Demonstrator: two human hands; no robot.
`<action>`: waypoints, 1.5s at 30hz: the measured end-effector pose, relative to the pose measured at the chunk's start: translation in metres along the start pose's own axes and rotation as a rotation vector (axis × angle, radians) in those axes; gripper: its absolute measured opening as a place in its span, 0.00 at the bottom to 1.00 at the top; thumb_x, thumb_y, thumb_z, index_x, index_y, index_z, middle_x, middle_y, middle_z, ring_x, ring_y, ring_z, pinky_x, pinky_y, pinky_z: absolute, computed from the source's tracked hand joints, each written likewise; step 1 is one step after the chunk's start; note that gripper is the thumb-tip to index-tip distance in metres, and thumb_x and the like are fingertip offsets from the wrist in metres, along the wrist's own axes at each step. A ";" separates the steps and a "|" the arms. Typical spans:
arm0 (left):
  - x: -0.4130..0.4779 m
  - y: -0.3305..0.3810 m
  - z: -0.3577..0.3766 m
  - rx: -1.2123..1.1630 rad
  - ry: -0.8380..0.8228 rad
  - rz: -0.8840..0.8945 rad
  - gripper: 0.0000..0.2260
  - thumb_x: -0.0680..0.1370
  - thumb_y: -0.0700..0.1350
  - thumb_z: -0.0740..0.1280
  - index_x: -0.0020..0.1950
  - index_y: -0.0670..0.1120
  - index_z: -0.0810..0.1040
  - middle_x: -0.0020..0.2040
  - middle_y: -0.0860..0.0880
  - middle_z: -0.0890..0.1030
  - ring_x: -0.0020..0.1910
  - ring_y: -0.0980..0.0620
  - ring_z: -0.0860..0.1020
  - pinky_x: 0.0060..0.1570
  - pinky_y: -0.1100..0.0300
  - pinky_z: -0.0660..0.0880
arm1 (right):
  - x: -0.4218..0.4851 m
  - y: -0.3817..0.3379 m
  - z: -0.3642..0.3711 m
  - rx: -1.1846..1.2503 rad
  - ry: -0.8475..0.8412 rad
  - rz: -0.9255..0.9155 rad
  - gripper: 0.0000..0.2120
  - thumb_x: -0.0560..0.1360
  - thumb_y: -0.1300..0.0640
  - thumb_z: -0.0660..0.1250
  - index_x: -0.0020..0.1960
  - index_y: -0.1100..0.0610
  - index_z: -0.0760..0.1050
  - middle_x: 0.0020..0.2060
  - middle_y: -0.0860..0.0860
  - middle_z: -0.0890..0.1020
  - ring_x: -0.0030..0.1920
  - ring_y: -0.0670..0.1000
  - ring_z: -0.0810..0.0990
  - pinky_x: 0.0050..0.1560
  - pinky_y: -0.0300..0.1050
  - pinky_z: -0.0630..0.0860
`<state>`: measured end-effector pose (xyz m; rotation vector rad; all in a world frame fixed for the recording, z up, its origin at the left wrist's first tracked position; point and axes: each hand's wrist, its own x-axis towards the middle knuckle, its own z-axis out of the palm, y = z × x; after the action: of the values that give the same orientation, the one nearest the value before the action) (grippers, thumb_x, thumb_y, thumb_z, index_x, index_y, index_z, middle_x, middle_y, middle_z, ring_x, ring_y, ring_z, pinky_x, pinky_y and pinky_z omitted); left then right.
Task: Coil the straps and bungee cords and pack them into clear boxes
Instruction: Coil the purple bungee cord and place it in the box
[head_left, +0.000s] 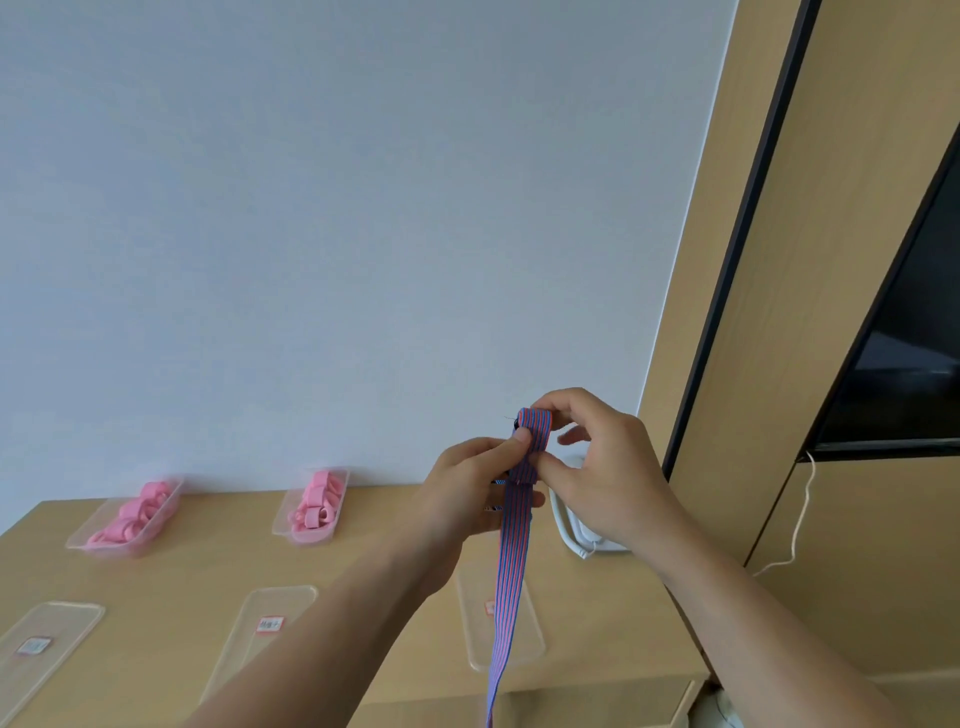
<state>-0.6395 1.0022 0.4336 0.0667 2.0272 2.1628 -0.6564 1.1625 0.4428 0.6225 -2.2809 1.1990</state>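
Light wooden tabletop (208, 577). Rear: left clear box (111, 550) and second clear box (279, 519), well apart, each holding pink coiled straps (132, 514). Front: three flat labelled lids (275, 603). Right rear: white corded device (576, 530), partly hidden.

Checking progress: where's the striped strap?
Head view, right of centre: left hand and right hand grip the striped strap, tail hanging past a clear lid.

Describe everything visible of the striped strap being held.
The striped strap is a flat, woven-looking band with fine lengthwise blue and red stripes. Its top end is folded over into a first small turn, pinched between the left hand and the right hand. The rest hangs straight down, uncoiled, passing in front of a clear lid and out of the frame's bottom edge.
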 end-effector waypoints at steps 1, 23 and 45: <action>0.001 -0.001 -0.001 -0.004 0.006 -0.006 0.20 0.81 0.56 0.67 0.60 0.39 0.82 0.51 0.44 0.87 0.52 0.40 0.86 0.63 0.42 0.79 | 0.000 0.000 0.001 0.003 0.013 -0.009 0.17 0.69 0.66 0.72 0.52 0.49 0.77 0.46 0.41 0.83 0.49 0.47 0.80 0.50 0.45 0.77; 0.009 0.005 -0.016 -0.117 0.116 -0.048 0.16 0.80 0.48 0.70 0.59 0.36 0.83 0.45 0.43 0.84 0.43 0.44 0.80 0.52 0.48 0.76 | -0.033 0.015 0.028 -0.225 0.174 -0.449 0.07 0.73 0.63 0.73 0.51 0.61 0.85 0.51 0.53 0.85 0.47 0.53 0.82 0.50 0.45 0.78; -0.011 0.001 -0.013 -0.033 -0.002 0.029 0.21 0.76 0.46 0.75 0.66 0.41 0.75 0.52 0.36 0.86 0.47 0.40 0.83 0.65 0.28 0.71 | 0.001 -0.006 -0.009 0.037 -0.257 0.127 0.18 0.69 0.61 0.78 0.54 0.47 0.78 0.51 0.41 0.83 0.57 0.40 0.78 0.59 0.45 0.77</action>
<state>-0.6305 0.9879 0.4348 0.0937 2.0014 2.2116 -0.6520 1.1662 0.4518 0.6885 -2.5501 1.2871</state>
